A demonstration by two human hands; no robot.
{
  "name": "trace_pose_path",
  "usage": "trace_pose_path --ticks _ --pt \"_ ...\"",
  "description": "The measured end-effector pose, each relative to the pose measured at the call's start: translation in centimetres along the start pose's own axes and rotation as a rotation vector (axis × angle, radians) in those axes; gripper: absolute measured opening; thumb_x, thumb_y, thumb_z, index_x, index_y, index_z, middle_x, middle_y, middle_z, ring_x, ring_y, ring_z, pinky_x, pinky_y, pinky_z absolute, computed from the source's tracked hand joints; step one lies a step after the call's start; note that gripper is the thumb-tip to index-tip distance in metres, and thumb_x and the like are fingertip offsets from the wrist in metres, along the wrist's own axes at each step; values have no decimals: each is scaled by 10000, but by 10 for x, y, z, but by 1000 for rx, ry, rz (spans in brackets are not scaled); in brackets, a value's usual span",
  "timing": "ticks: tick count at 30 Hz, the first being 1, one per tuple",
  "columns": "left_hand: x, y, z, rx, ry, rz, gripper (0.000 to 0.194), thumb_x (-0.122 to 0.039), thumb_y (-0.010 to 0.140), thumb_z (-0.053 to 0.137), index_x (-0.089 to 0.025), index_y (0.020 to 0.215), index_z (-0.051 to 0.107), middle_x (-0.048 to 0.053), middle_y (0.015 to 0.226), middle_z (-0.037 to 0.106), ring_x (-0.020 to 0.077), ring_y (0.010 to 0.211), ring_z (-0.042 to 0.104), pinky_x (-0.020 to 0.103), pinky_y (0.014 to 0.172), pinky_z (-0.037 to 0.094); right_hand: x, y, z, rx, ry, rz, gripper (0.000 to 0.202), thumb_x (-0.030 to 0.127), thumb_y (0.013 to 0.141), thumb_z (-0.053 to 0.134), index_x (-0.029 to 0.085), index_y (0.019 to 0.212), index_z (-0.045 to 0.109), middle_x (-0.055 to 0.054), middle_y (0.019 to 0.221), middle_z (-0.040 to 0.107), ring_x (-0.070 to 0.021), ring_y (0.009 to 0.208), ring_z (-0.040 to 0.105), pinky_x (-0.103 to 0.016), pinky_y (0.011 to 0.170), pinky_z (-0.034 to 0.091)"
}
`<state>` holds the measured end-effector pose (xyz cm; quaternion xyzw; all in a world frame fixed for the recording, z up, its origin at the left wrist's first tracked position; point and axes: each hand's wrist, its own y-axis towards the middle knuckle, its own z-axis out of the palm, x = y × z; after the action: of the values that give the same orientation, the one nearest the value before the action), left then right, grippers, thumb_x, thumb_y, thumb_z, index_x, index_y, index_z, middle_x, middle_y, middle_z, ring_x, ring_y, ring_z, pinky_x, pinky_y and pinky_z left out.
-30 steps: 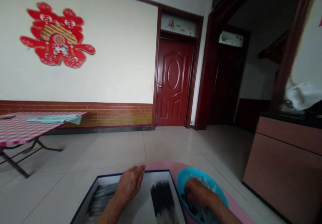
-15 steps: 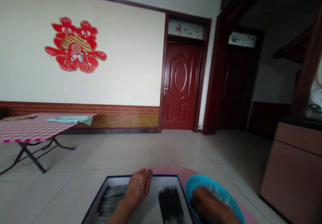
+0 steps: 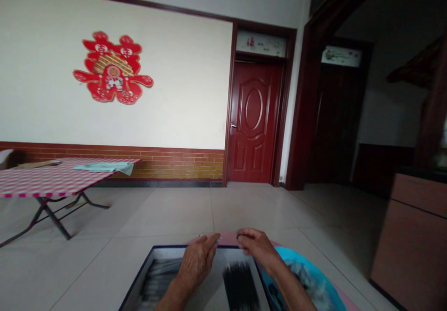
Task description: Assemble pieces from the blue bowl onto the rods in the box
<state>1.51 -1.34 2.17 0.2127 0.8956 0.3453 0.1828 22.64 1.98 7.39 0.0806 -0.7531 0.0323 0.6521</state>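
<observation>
Tray [image 3: 167,246] contains a black bundle [image 3: 240,285] and a greyish row [image 3: 162,273], with clear plastic-like bits [image 3: 309,278] in the blue basin [image 3: 330,283] beside it; the work looks partway along, the remainder uncountable. Over the tray's far edge, the left hand [image 3: 198,260] pinches a pale bit [image 3: 219,240], and the right hand [image 3: 260,248] narrowly grips a small dark piece [image 3: 239,237].

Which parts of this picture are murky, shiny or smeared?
In the head view, the darker door sinks into shadow; the red door and tiled floor catch a pale sheen; the black bundle smears near the bottom edge; the cabinet leans, probably lens stretch; details at the left hand's and right hand's fingertips are unclear.
</observation>
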Motion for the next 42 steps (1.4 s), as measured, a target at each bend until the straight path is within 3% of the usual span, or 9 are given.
trace_pose_path --ticks 4,8,13,19,27,30,35,42 --pt "4 -3 2 -83 43 -12 336 -255 972 313 -210 1208 549 67 859 675 160 740 654 250 701 519 -3 8 43 46 506 119 288 275 555 750 181 815 670 -8 654 674 -129 626 623 -231 586 460" --pt "2 0 -1 -60 62 -42 316 -237 960 337 -223 1179 563 56 849 670 161 745 654 238 682 511 -22 12 60 73 705 147 299 253 517 797 190 779 667 -11 661 690 -126 617 638 -214 564 466" --pt "-5 6 -8 52 21 -54 285 -219 950 370 -241 1140 581 41 852 671 166 765 652 238 681 499 -31 9 64 91 713 121 310 273 531 803 178 800 681 -23 672 700 -142 657 657 -214 577 466" --pt "-5 5 -10 71 -10 -50 302 -197 939 378 -242 1170 567 34 864 675 161 771 650 237 700 497 -26 4 65 96 629 97 295 284 552 783 173 805 680 -12 661 684 -128 649 633 -214 592 455" --pt "-4 4 -10 70 -45 -8 347 -190 930 368 -248 1224 543 48 951 688 163 842 655 249 749 510 -28 2 64 70 365 -39 246 323 614 697 185 818 705 -10 718 677 -145 697 605 -228 584 443" --pt "-3 3 -8 70 -18 -20 326 -200 932 375 -240 1194 565 53 935 690 168 839 658 253 753 514 -26 5 63 -5 340 -52 299 381 614 670 184 838 684 -16 720 670 -149 689 611 -239 599 465" --pt "2 1 -2 23 44 -27 312 -260 956 361 -225 1166 589 57 905 696 173 802 670 252 730 524 -16 18 35 -164 116 -48 302 392 659 553 175 848 645 -14 648 642 -130 593 588 -247 570 465" --pt "5 1 -1 33 70 28 340 -281 967 335 -192 1164 597 70 884 702 180 784 673 264 723 530 -10 -1 -69 -74 -406 -47 177 166 576 534 192 640 697 29 528 606 -144 602 550 -243 588 392"
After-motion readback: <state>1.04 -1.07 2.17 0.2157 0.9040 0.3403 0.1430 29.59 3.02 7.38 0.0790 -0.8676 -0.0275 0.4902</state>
